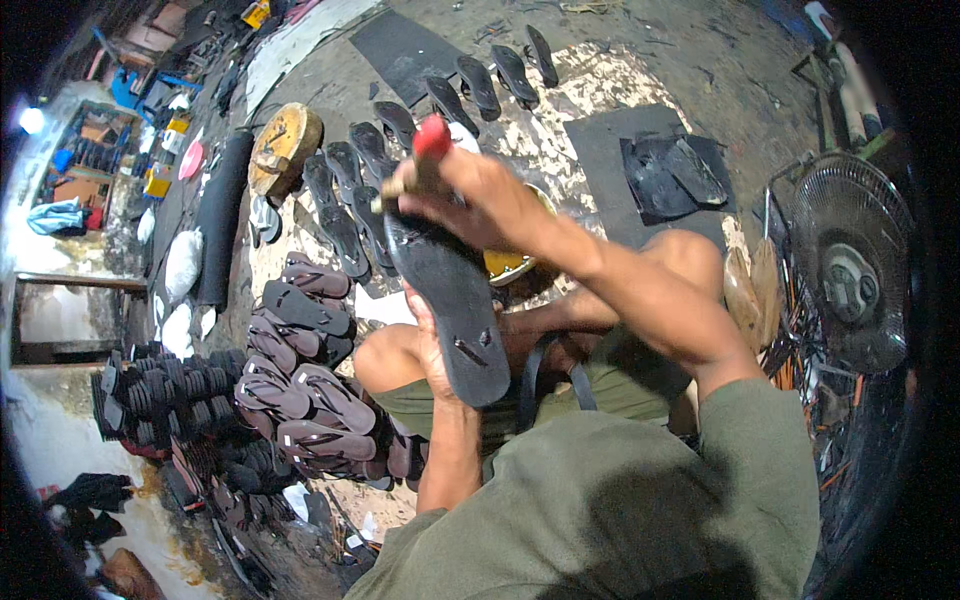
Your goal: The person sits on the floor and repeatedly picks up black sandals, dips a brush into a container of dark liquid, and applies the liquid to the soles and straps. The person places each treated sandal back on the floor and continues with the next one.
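Note:
My left hand [430,345] grips a black flip-flop sole [448,290] along its left edge, holding it tilted above my lap. Dark slots or plugs show near both ends of the sole's face. Over its far end, my right hand [485,200] is closed around a tool with a rounded red end [432,138]; its yellowish part points left, slightly blurred, and the exact kind of tool is unclear. A dark strap loop [530,385] shows beside the sole's near end; whether it is joined to the sole cannot be told.
Black soles [343,235] lie in rows ahead. Brown flip-flops [330,400] are piled at left, beside stacked black ones [165,405]. A round wooden block [285,150] stands far left. Dark sheets [675,180] lie ahead right, and a fan [850,270] stands at right.

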`<state>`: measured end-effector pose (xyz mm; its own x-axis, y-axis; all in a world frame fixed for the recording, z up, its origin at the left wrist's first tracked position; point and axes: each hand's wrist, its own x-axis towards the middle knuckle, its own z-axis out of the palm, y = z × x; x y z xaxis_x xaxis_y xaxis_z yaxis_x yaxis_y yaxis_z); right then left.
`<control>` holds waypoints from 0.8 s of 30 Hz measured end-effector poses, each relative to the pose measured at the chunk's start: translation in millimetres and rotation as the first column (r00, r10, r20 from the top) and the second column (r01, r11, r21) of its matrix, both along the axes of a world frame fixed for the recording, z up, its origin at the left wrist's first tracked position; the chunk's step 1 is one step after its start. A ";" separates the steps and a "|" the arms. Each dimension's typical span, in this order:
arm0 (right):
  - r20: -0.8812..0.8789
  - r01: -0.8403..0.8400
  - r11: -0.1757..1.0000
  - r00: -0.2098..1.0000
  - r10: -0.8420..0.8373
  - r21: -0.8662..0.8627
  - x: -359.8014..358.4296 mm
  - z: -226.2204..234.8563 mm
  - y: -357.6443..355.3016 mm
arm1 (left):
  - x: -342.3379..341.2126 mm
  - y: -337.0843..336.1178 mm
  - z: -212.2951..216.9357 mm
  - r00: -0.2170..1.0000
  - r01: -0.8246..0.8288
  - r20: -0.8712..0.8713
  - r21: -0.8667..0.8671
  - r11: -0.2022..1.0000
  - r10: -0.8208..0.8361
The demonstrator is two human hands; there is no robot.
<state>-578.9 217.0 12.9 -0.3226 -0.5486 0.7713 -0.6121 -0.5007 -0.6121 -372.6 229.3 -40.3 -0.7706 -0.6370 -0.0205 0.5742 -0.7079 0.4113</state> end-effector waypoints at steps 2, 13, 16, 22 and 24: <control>-0.004 -0.130 0.987 0.991 0.131 0.094 34.1 -26.7 29.9 | -6.4 -35.9 -29.9 0.958 0.139 -0.272 0.188 0.972 -0.084; 0.654 0.305 0.947 0.697 -0.294 0.101 -36.9 -29.2 147.1 | -129.6 -186.0 -65.5 0.899 0.061 0.436 -0.208 0.976 0.036; 0.628 0.510 0.848 0.615 -0.477 0.145 -87.8 -73.6 147.3 | -232.7 -200.1 -105.7 0.650 0.232 0.749 -0.357 0.905 0.129; 0.656 0.398 0.872 0.583 -0.480 0.285 -83.2 -97.0 142.7 | -331.6 -223.2 -212.0 0.319 0.545 0.945 -0.242 0.803 0.068; 0.625 0.449 0.850 0.588 -0.513 0.275 -87.1 -101.1 143.1 | -340.7 -195.3 -233.4 0.472 0.370 0.870 -0.341 0.864 0.141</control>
<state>-666.0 360.1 -88.2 -0.9549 -0.2089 0.2109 -0.1734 -0.1840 -0.9675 -713.3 34.0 -273.7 -0.5829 -0.6693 -0.4607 -0.3201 -0.3320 0.8873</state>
